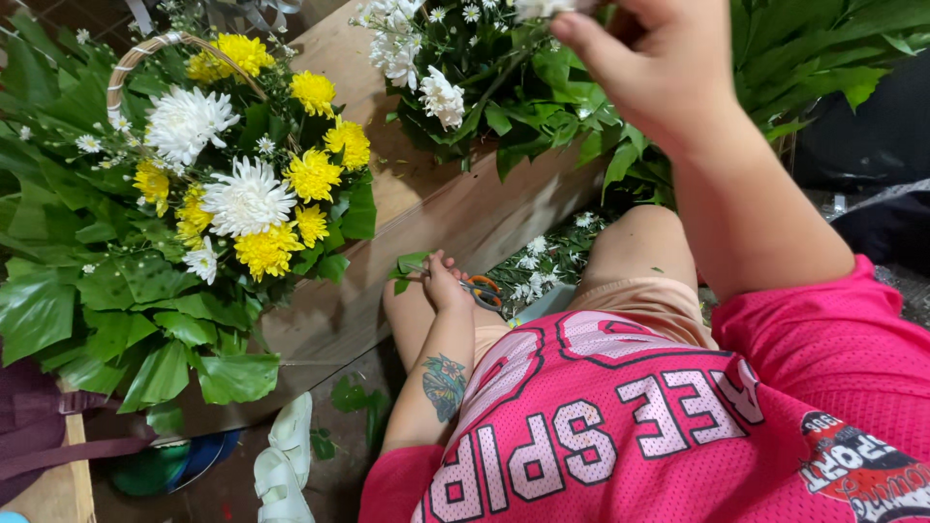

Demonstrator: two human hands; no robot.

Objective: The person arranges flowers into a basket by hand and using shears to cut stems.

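My left hand rests low by my knee, closed on scissors with orange handles and touching a small green leafy cutting. My right hand is raised at the top, pinching the stem of a spray of small white flowers with green leaves. At the left, a wicker-handled basket on the wooden table holds an arrangement of white chrysanthemums, yellow chrysanthemums and broad green leaves.
More leafy greenery fills the top right. Small white flowers lie on the floor between my knees. White sandals sit on the floor below the table. A purple bag lies at the lower left.
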